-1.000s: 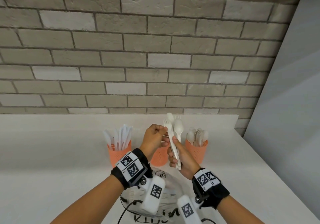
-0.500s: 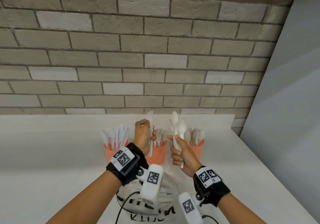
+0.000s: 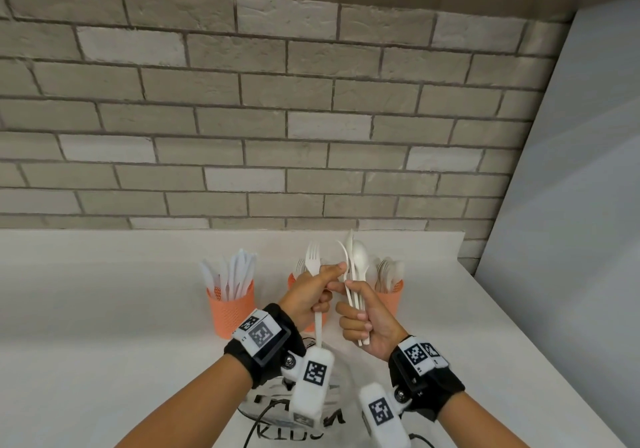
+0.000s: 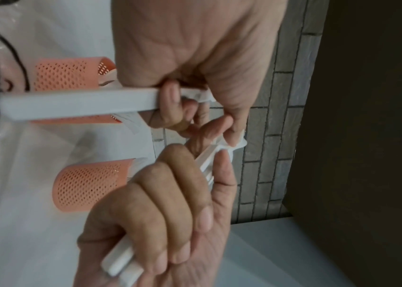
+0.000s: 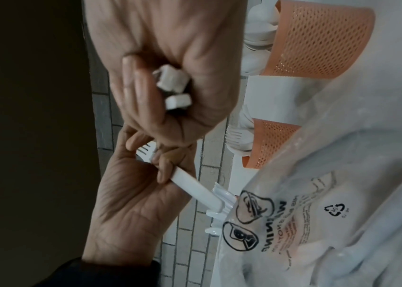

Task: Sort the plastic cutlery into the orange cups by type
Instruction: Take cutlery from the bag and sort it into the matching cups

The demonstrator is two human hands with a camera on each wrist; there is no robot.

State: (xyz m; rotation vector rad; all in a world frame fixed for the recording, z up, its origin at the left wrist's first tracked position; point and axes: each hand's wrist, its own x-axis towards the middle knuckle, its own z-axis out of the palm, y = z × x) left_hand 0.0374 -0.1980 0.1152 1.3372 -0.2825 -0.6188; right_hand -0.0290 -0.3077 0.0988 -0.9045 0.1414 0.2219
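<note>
My left hand (image 3: 320,291) grips a white plastic fork (image 3: 313,262) upright, tines up, its handle (image 4: 79,104) running down past the palm. Its thumb and forefinger reach across and touch the bundle of white cutlery (image 3: 356,264), mostly spoons, which my right hand (image 3: 353,312) holds in a fist; the handle ends (image 5: 174,83) stick out below. Three orange mesh cups stand behind the hands: the left cup (image 3: 230,309) has knives, the middle cup (image 3: 292,279) has forks and is mostly hidden by my left hand, and the right cup (image 3: 391,295) has spoons.
A clear plastic bag (image 3: 277,409) with black print lies on the white counter (image 3: 86,326) just under my wrists. A brick wall (image 3: 277,118) rises behind the cups. A pale panel (image 3: 571,239) closes off the right side.
My left hand pulled a fork from the bundle and moved left over the middle cup. It has now come back to the bundle, with the fork still in its grip.
</note>
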